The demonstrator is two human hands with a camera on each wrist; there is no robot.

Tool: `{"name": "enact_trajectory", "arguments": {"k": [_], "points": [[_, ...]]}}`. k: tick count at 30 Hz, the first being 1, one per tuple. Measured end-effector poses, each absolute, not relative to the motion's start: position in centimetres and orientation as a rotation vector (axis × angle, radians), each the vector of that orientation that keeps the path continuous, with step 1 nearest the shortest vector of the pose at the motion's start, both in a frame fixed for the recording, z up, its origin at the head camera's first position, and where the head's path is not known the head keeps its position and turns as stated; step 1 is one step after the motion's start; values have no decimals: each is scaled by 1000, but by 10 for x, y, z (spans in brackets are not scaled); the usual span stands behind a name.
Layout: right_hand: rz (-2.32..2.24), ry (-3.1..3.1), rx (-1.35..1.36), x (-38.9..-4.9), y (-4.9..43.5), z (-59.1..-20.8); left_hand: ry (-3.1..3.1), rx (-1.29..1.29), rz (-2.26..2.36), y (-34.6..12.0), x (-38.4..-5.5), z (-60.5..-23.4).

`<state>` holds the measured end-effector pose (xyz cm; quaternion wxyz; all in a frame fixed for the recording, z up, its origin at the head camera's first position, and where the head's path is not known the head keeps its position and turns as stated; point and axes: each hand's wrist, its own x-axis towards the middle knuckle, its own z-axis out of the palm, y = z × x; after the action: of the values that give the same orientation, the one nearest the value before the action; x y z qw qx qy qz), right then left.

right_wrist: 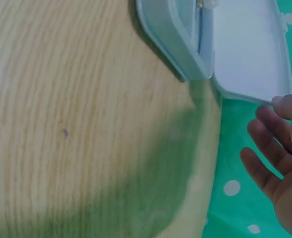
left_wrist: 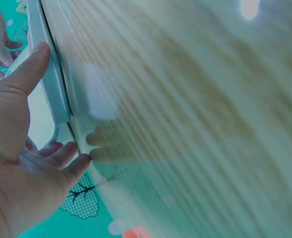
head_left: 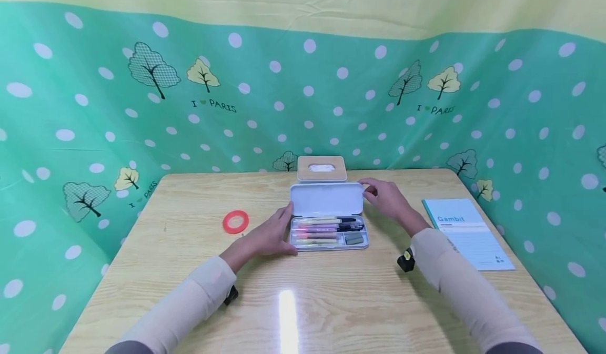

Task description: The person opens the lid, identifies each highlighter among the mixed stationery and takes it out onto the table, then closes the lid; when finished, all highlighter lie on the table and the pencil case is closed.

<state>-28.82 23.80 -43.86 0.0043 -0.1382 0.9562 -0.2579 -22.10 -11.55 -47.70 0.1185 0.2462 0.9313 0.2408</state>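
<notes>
A white pencil case (head_left: 351,247) lies with its lid (head_left: 326,200) raised at the back of its tray. Inside are several pens (head_left: 316,228) and markers, with a grey-green block (head_left: 353,239) in the right front compartment. My left hand (head_left: 269,234) rests against the case's left side, thumb near the front corner and fingers extended. In the left wrist view the thumb lies along the case's wall (left_wrist: 58,96). With thumb and forefinger, my right hand (head_left: 385,199) pinches the lid's upper right corner; the other fingers are loosely bent in the right wrist view.
Behind the case stands a tissue box (head_left: 307,170) with a wood-coloured top. A red tape roll (head_left: 228,226) lies left of the case. The notebook (head_left: 466,233) is at the table's right side. A green dotted curtain (head_left: 265,91) hangs behind the wooden table (head_left: 350,301).
</notes>
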Motion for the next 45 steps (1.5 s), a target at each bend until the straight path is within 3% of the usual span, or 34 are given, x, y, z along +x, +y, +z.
{"name": "enact_trajectory", "arguments": {"k": [13, 20, 45], "points": [[-656, 3132, -632, -274, 225, -428, 2727, 698, 660, -113, -222, -473], [-525, 2981, -836, -270, 206, -434, 2728, 672, 648, -114, -222, -470], [-336, 2852, -1101, -263, 185, -456, 2747, 679, 627, -112, -220, -470]]}}
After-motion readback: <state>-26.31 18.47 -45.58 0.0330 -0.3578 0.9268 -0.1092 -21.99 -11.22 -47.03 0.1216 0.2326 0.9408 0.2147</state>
